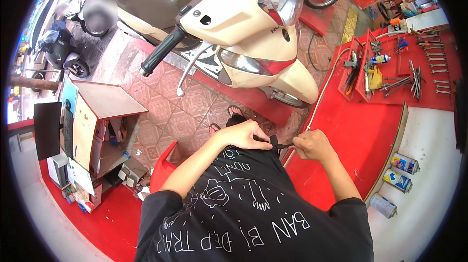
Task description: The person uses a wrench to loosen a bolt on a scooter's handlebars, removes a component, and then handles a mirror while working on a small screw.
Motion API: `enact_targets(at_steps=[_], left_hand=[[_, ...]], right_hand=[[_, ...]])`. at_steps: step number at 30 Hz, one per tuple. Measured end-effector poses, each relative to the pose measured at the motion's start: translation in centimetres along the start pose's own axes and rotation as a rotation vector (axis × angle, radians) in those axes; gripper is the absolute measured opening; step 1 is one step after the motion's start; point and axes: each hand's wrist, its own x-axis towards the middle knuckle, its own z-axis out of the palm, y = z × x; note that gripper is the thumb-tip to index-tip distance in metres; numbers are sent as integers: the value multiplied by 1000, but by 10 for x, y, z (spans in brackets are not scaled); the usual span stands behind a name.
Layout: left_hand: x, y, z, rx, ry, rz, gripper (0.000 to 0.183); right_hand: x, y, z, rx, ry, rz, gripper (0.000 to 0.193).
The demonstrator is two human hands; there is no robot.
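Note:
In front of my waist, both hands are closed on a black strap [282, 145] with what looks like a small dark buckle. My left hand [247, 135] pinches its left end, thumb and fingers pressed together against my black shirt. On the other side my right hand [313, 144] is a fist around the strap's thin end, pulling it out to the right. The part of the strap inside each hand is hidden. Beyond my hands stands a cream scooter [243, 23], its black handlebar grip [163, 53] toward the left.
To the right, a red bench [358, 140] carries a tool tray [363, 69] and several wrenches [437, 65]. Spray cans [397, 180] stand on a white surface at the lower right. A wooden cabinet [105, 98] and a red seat [165, 167] are on the left, over tiled floor [153, 91].

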Motion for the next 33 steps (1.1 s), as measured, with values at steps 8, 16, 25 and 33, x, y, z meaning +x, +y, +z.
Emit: enact_targets(at_steps=[8, 16, 25, 33], left_hand=[[-3, 0, -1, -23, -9, 12, 23], [-6, 5, -5, 29, 16, -29, 25], [18, 13, 1, 4, 30, -79, 42], [23, -17, 3, -145, -12, -58, 43]], right_hand=[[-2, -11, -6, -5, 13, 7, 28], [15, 1, -6, -65, 7, -5, 25], [34, 11, 16, 3, 115, 35, 23], [31, -3, -7, 242, -201, 228, 13]])
